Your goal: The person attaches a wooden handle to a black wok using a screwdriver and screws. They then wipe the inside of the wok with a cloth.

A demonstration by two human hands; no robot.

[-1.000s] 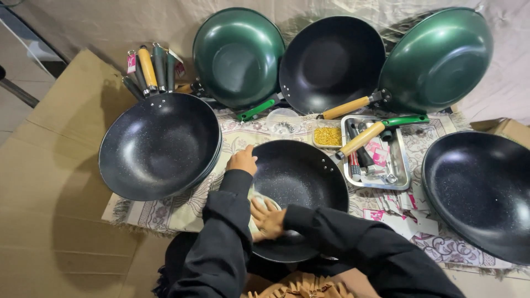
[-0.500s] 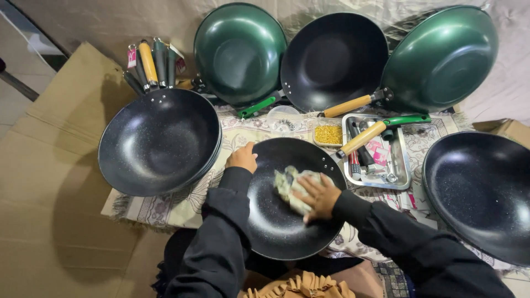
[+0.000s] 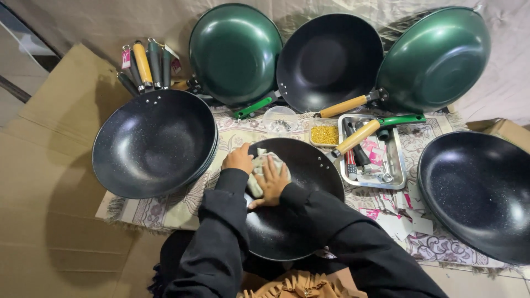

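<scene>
- Cardboard sheet covers the far left of the floor.
- Bunch of loose pan handles, yellow and grey with tags, lies at the upper left, just behind the left black pan.
- Large black speckled pan sits on the left edge of a patterned cloth; more pans look stacked under it.
- Left hand holds the upper left rim of the middle black pan, fingers curled shut over the edge.
- Right hand lies flat, fingers spread, pressing a pale rag onto the inside of that pan near its upper left wall. Open palm, not clenched around the rag.
- Middle pan sits on the cloth right in front of the person, its yellow wooden handle pointing up and right over the tray.
- Green pan leans against the back wall, green handle pointing down.
- Black pan leans beside it, with a wooden handle.
- Small clear box of yellow screws sits just left of the tray.
- Metal tray holds tools and small parts, right of the middle pan.
- Second green pan leans at the upper right.
- Another big black pan rests at the far right on the cloth.
- Cardboard box corner shows just behind it.
</scene>
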